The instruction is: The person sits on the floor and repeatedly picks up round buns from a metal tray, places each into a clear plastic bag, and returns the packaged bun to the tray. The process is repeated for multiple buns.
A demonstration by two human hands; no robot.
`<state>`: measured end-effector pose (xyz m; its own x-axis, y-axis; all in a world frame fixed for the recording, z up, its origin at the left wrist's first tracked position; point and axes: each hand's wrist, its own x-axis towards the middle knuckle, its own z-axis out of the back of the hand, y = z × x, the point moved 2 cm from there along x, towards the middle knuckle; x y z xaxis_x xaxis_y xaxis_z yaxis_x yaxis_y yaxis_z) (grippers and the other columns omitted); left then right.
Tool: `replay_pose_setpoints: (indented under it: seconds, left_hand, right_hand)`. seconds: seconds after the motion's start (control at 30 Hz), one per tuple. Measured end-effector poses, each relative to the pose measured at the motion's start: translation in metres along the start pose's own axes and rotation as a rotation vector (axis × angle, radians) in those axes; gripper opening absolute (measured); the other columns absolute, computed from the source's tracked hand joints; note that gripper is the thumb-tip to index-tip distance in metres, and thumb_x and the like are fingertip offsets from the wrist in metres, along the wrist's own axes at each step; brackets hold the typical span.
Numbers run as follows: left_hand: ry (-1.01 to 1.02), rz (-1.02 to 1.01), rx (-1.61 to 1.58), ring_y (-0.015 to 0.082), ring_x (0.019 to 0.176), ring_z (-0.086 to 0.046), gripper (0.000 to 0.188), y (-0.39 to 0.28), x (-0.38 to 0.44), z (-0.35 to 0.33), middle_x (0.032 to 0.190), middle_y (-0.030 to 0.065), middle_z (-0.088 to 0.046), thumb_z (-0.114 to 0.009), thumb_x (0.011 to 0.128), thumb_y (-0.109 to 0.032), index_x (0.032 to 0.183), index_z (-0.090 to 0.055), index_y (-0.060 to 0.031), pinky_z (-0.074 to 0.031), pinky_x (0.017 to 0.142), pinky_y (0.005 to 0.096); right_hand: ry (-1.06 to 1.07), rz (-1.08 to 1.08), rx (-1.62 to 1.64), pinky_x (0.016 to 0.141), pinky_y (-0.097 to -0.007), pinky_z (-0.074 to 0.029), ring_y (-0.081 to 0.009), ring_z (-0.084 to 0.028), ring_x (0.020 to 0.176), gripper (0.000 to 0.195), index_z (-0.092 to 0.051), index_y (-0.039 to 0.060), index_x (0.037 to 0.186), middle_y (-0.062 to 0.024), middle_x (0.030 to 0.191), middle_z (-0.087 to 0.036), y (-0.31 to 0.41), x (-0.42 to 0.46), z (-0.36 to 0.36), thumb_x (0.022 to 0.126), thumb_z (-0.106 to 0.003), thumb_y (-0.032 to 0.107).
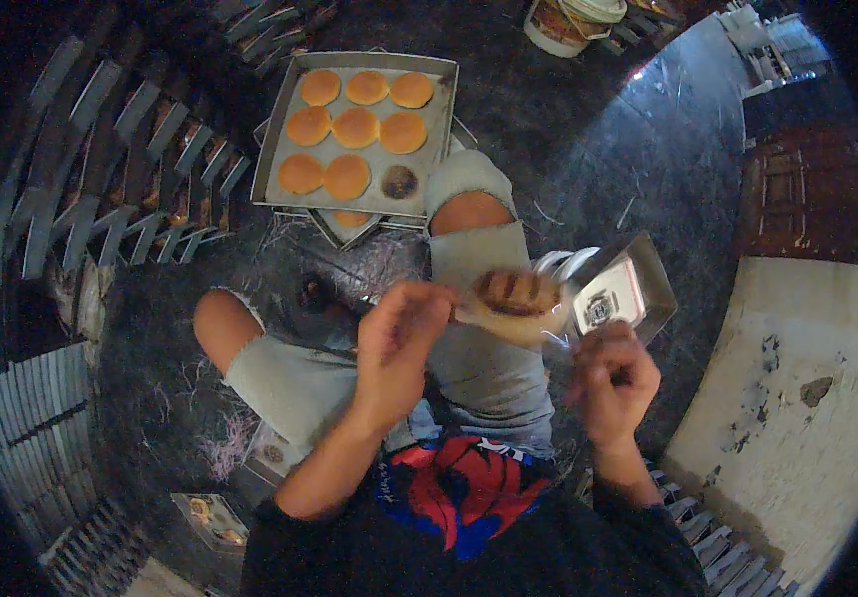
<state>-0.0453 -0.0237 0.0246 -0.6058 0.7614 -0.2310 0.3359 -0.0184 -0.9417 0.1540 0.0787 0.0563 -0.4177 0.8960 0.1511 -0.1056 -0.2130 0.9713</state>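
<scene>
Above my knee hangs a blurred clear plastic bag (507, 328) with a dark-marked round bun (518, 292) in it. My left hand (404, 321) is at the bag's left end, fingers curled, seemingly pinching its edge. On the other side my right hand (615, 373) is curled just below a metal box (656, 287) that holds a stack of printed labels (610, 298); whether it grips anything is blurred. Ahead, a metal baking tray (440, 175) holds several golden round buns (355, 127) in rows, with a dark round burnt patch at its near right corner.
More trays lie beneath the bun tray. Stacked metal trays (100, 97) stand at the left, a lidded bucket (559, 30) at the top. Pink shredded strands (227, 448) and a small tray (209, 522) lie lower left. A stained pale panel (787, 358) is at the right.
</scene>
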Motion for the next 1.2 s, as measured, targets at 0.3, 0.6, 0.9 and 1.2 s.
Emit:
replay_pose_setpoints:
  seconds: [0.3, 0.6, 0.9, 1.2]
  left_hand:
    - [-0.039, 0.133, 0.432, 0.0094, 0.079, -0.056, 0.015, 0.120, -0.010, 0.012, 0.081, 0.0000, -0.060, -0.068, 0.092, -0.018, 0.092, -0.062, -0.0036, -0.045, 0.069, 0.0242]
    - [-0.223, -0.041, -0.414, 0.0116, 0.094, -0.058, 0.029, 0.034, 0.019, 0.046, 0.107, 0.0037, -0.063, -0.063, 0.095, -0.026, 0.115, -0.059, -0.0048, -0.045, 0.083, 0.0254]
    - [-0.401, 0.132, 0.124, 0.0124, 0.098, -0.057, 0.025, 0.099, -0.042, 0.129, 0.105, 0.0026, -0.062, -0.064, 0.094, -0.021, 0.113, -0.059, -0.0050, -0.044, 0.086, 0.0260]
    - [-0.189, 0.188, 0.146, 0.0116, 0.096, -0.057, 0.021, 0.090, -0.009, 0.099, 0.103, 0.0035, -0.063, -0.065, 0.093, -0.017, 0.110, -0.060, -0.0035, -0.044, 0.088, 0.0257]
  right_hand:
    - [-0.185, -0.557, 0.340, 0.073, -0.0241, -0.044, -0.0089, -0.052, 0.086, 0.028, -0.056, 0.0011, 0.112, -0.0041, 0.098, -0.058, -0.084, -0.069, -0.019, 0.087, -0.068, 0.007]
    - [0.202, 0.635, -0.220, 0.109, -0.0483, -0.036, -0.0407, -0.042, 0.133, 0.068, -0.039, 0.0019, 0.136, -0.0241, 0.140, -0.043, -0.029, 0.061, -0.090, 0.075, -0.068, -0.002]
    - [0.753, 0.422, -0.668, 0.108, -0.0539, -0.035, -0.0408, -0.034, 0.138, 0.057, -0.051, 0.0043, 0.133, -0.0222, 0.144, -0.042, -0.067, 0.023, -0.087, 0.079, -0.070, 0.010]
    - [-0.300, 0.094, -1.154, 0.095, -0.0435, -0.044, -0.0390, -0.056, 0.109, 0.031, -0.062, 0.0000, 0.111, -0.0215, 0.112, -0.062, -0.286, -0.008, 0.157, 0.080, -0.057, 0.003]
